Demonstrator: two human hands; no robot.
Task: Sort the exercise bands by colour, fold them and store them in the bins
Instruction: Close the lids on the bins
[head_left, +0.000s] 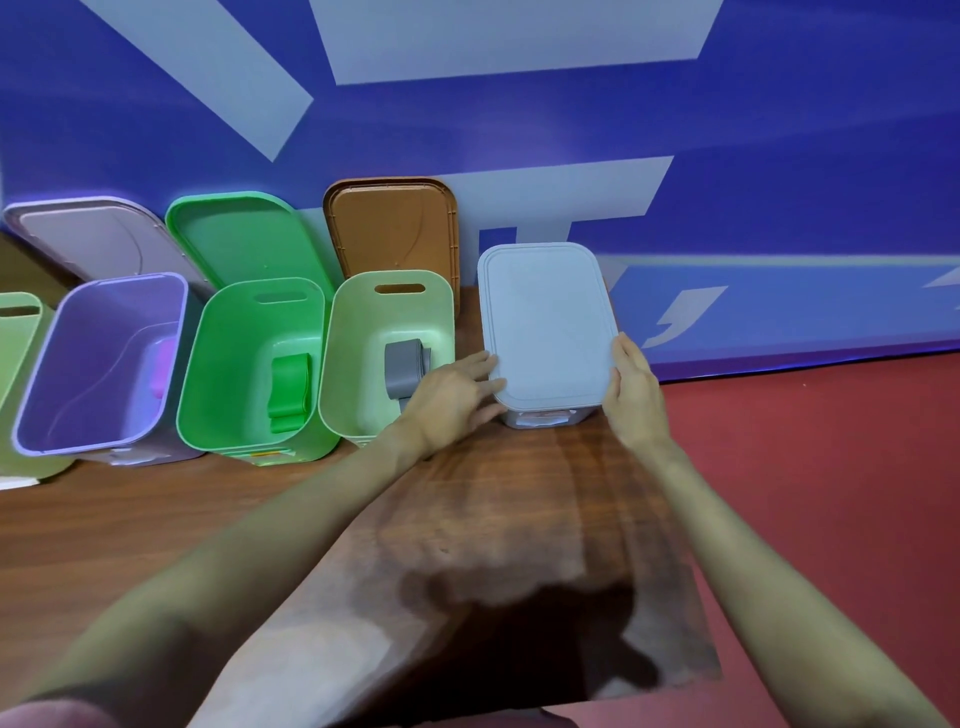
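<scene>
Head view: both hands on the lid of the grey bin at the right end of the row.

The left hand (457, 397) lies with straight fingers against the left edge of the grey lid (545, 322), and the right hand (631, 387) curls round its right edge, over the grey bin (540, 418). Just left of that bin stands a pale green bin (358, 322) holding a folded grey band (402, 371); further left, a green bin (228, 364) holds a green band (288, 389), and a purple bin (78, 358) holds a pink band (163, 366). All stand on the wooden table (493, 519).
</scene>
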